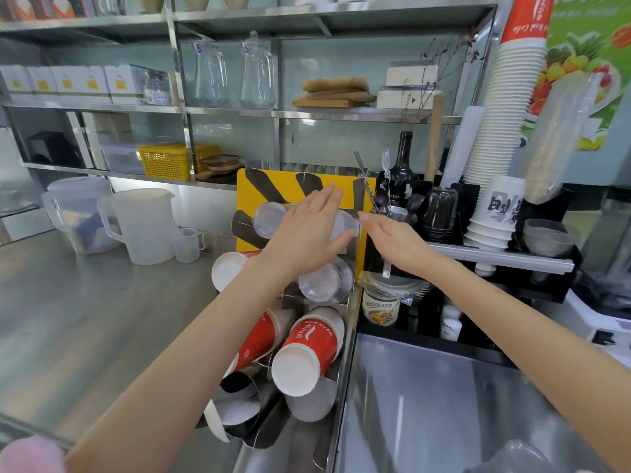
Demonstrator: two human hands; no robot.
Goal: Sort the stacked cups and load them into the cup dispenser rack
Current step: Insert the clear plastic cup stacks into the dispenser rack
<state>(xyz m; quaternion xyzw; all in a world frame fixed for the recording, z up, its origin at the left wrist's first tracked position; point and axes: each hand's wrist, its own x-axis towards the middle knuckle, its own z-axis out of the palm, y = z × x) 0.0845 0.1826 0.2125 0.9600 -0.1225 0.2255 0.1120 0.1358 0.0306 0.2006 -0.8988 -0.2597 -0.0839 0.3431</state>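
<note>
A steel cup dispenser rack (pixel 351 336) with a yellow back panel (pixel 249 186) stands at the counter's edge. Its slots hold clear plastic cups (pixel 324 281) in the upper part, red paper cups (pixel 307 346) lower down and a white paper cup (pixel 227 269) on the left. My left hand (pixel 307 230) lies flat over a clear plastic cup stack (pixel 268 218) in the top row, fingers spread on it. My right hand (pixel 392 244) reaches in from the right, fingertips at the rim end of that stack. Whether either hand grips it is unclear.
Two translucent jugs (pixel 136 227) and a small measuring cup (pixel 189 244) stand left on the steel counter (pixel 85 302). At the right, a black organiser (pixel 546 288) holds tall white paper cup stacks (pixel 495 165), dark cups (pixel 438 213), cutlery and a bottle (pixel 404 165). Shelves rise behind.
</note>
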